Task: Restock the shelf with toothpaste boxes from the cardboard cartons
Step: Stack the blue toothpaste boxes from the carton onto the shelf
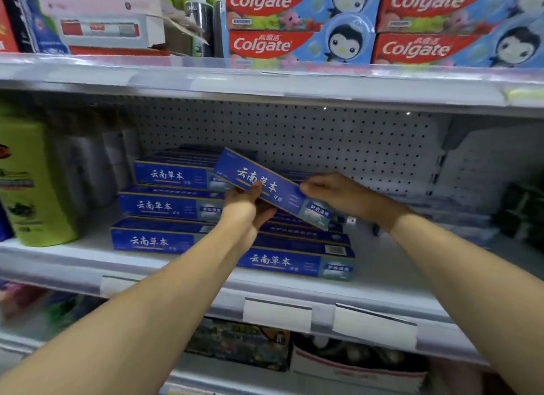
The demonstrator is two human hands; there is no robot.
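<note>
Both hands are raised to the middle white metal shelf (382, 279), holding one long blue cardboard toothpaste box (273, 187) between them. The left hand (245, 207) grips it from beneath near its middle, thumb over the printed face; the right hand (334, 192) pinches its upper edge towards the right end. The box is tilted, left end higher and farther in, and is held above the lower right stack of matching blue boxes (297, 254), apparently to be squared up and laid on top. To the left, the taller stack of blue boxes (164, 206) stands three high, labels forward. Right of both stacks the shelf shows bare white board. A lime-green plastic pouch (32, 182) stands at far left. No cardboard carton for supply is identifiable in view; a white open box (356, 368) on the shelf below holds contents too blurred to name.
</note>
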